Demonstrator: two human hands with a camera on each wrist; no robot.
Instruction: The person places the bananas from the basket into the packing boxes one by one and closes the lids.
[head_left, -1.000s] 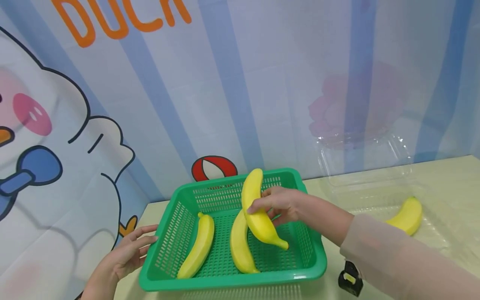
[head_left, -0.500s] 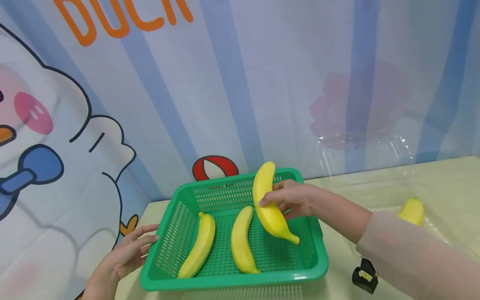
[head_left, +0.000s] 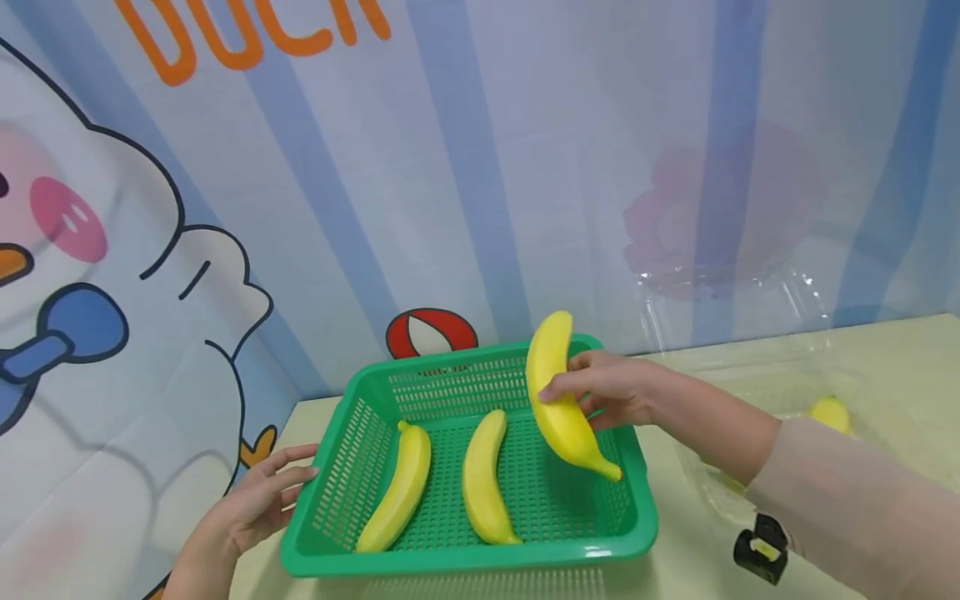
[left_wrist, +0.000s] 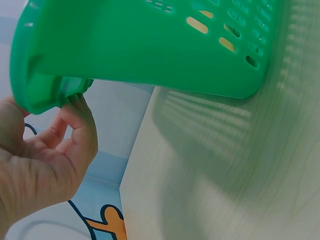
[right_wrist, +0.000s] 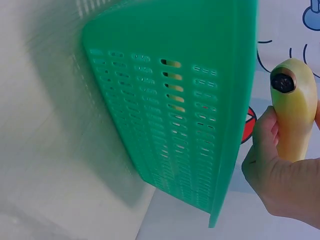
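Note:
My right hand point(head_left: 611, 387) pinches a yellow banana point(head_left: 553, 392) by its middle, holding it up over the right part of a green plastic basket point(head_left: 465, 562). In the right wrist view the dark end of this banana point(right_wrist: 292, 100) points at the camera, above the basket's rim. My left hand point(head_left: 251, 504) is at the basket's left rim, its bent fingers point(left_wrist: 80, 122) hooked under the lip in the left wrist view. Inside the basket lie two more bananas, a left banana point(head_left: 397, 492) and a middle banana point(head_left: 483, 483), apart from each other.
To the right stands a clear plastic clamshell box point(head_left: 720, 500) with its lid point(head_left: 735, 312) raised; a banana point(head_left: 828, 412) in it is partly behind my sleeve. A small black device point(head_left: 761, 548) sits at my right wrist. A printed curtain point(head_left: 540, 167) hangs behind the table.
My right hand has carried its banana up and to the right, away from the middle banana. My sleeve now covers more of the clear box. The left hand stays at the rim.

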